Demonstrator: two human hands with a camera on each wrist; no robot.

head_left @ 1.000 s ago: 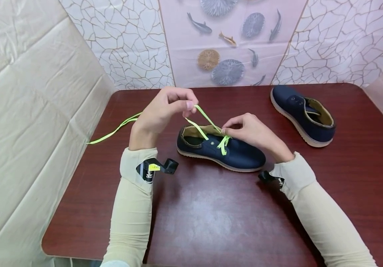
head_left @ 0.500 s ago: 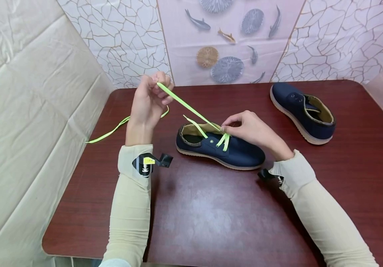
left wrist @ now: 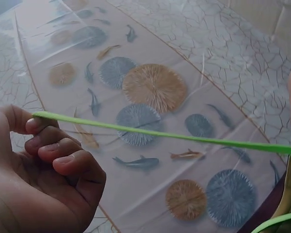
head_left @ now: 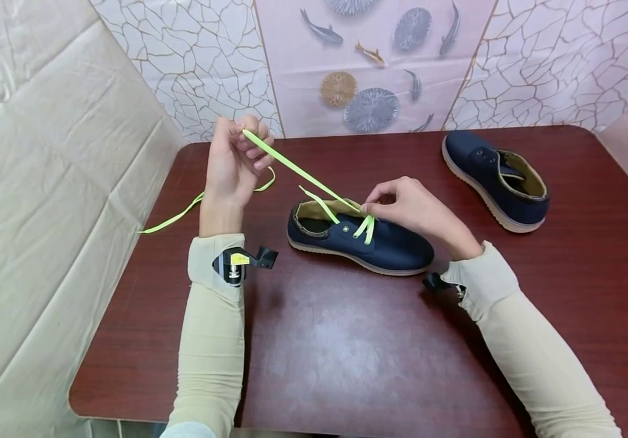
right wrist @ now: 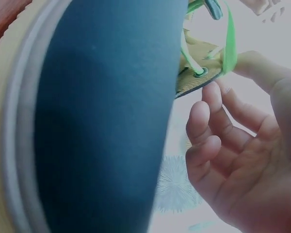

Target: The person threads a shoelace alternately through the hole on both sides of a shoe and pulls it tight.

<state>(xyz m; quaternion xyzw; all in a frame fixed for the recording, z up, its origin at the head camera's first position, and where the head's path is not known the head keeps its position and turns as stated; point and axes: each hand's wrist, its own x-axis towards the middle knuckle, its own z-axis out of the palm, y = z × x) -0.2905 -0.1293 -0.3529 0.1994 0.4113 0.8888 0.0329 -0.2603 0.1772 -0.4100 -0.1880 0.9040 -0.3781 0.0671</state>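
A navy shoe [head_left: 390,249] with a tan sole stands on the table, toe to the right. Raised at the upper left, my left hand [head_left: 232,161] pinches a bright green shoelace [head_left: 297,167] between thumb and index finger, the other fingers curled. The lace runs taut down to the shoe's eyelets, as the left wrist view also shows. My right hand [head_left: 418,207] pinches the far eyelet flap [right wrist: 196,80] where the lace comes out, its thumb against the lace. The other lace end [head_left: 316,201] sticks up loosely over the shoe's opening.
A second navy shoe [head_left: 495,182], with no lace in the eyelets that show, sits at the back right of the dark red table [head_left: 336,353]. Another green lace [head_left: 174,221] lies at the left, partly behind the left hand. Patterned wall sheets border the table's back.
My left hand has turned and moved up and left, drawing the lace from slack to taut. The loose lace end stays by the opening. My right hand keeps its place at the flap.
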